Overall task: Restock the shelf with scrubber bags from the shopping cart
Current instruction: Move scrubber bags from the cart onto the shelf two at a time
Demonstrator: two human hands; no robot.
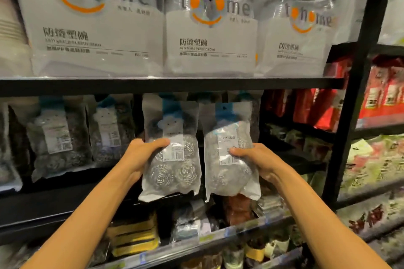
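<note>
My left hand point(140, 155) gripped one scrubber bag point(171, 155) by its left edge, thumb across the label, and my right hand point(258, 161) clutched a second scrubber bag point(231, 155) by its right edge. Both bags stood upright, side by side, nearly touching. Just beyond my grip, more hanging scrubber packs point(59, 135) filled the row to the left. Above them ran the black shelf edge point(166, 85), carrying large white bowl packs point(91, 28).
</note>
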